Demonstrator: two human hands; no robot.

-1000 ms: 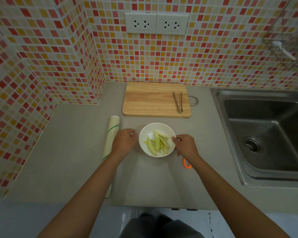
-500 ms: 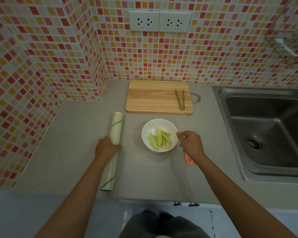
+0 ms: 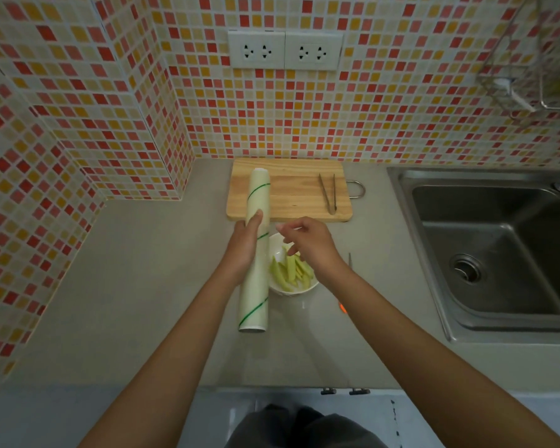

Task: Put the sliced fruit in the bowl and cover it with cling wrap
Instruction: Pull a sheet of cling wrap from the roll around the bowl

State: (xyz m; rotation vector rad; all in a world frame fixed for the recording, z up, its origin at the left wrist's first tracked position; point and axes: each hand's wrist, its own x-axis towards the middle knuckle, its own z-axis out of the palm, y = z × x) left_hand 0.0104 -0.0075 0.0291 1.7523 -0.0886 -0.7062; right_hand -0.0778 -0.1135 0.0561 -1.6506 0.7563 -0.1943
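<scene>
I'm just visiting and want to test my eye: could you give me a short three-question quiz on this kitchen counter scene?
1. True or false: the left hand grips the long white cling wrap roll with green stripes.
2. What lies in the round white bowl? A) red berries B) pale green fruit slices C) nothing
3. Fill in: the thin metal tongs lie on the ______.

Key
1. True.
2. B; the right hand hovers over them, its fingers loosely spread and holding nothing I can make out.
3. The rectangular wooden cutting board.
</scene>
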